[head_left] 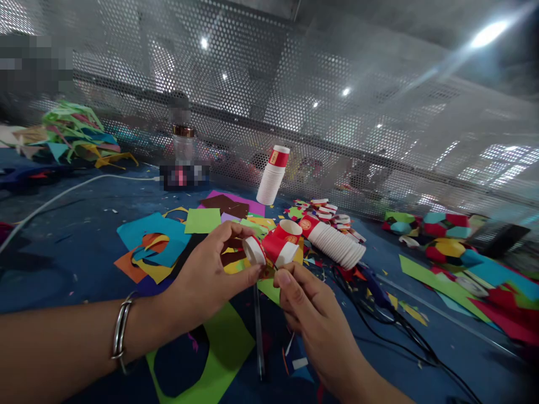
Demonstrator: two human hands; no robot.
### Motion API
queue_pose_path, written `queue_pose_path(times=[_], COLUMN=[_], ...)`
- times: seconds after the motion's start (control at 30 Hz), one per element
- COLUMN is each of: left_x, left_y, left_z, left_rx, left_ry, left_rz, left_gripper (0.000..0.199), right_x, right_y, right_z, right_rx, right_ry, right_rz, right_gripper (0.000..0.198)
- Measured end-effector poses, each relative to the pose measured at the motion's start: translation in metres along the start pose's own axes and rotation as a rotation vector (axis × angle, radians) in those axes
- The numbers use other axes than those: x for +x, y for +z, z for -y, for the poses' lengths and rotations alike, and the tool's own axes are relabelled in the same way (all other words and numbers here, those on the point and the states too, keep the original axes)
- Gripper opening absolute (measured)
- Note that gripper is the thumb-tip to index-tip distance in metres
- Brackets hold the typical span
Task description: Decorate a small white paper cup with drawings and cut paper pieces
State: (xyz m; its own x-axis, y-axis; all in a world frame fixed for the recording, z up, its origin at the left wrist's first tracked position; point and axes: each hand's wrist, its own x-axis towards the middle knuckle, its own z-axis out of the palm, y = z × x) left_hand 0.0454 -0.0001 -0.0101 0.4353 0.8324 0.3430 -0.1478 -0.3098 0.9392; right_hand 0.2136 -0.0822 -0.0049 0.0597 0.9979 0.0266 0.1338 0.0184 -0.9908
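Observation:
My left hand (217, 264) is closed on a paper cup piece (255, 251), with a white round bottom and some red at its edge, between thumb and fingers. Close beside it, my right hand (307, 303) is in a pinch; a thin dark bit shows at its fingertips, too small to name. Just beyond the fingertips is a red and white paper cup part (282, 247); whether the right hand touches it I cannot tell. Behind that stands a red paper cup (289, 229). A translucent stick (259, 342) lies below the hands.
Stacked paper cups stand upright (272, 177), and another stack (334, 244) lies on its side. A blue glue gun (374, 287) with black cable is at right. Coloured paper sheets (155, 235), cut green paper (227, 353) and patchwork pieces (446, 224) cover the blue table. Perforated metal rises behind.

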Motion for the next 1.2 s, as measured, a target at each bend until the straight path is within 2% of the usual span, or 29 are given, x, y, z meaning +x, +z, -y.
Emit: queue_pose_path(times=[0.37,0.5,0.73,1.2], left_x=[-0.002,-0.003,-0.006,-0.01], left_y=[0.007,0.009,0.009,0.013], left_z=[-0.01,-0.014,-0.014,-0.012], left_rx=[-0.229,-0.242,-0.241,-0.231], left_ry=[-0.118,-0.137,-0.172,-0.111], left_rz=[0.021,0.006,0.023,0.012], left_gripper=[0.046,0.034,0.034,0.035], right_x=[-0.001,-0.002,-0.004,-0.005], right_y=[0.002,0.0,0.0,0.0], right_z=[0.001,0.0,0.002,0.008], right_rx=[-0.008,-0.037,-0.099,-0.295], right_ry=[-0.025,-0.036,-0.074,-0.146], right_rz=[-0.026,0.006,0.014,-0.018], right_gripper=[0.04,0.037,0.036,0.035])
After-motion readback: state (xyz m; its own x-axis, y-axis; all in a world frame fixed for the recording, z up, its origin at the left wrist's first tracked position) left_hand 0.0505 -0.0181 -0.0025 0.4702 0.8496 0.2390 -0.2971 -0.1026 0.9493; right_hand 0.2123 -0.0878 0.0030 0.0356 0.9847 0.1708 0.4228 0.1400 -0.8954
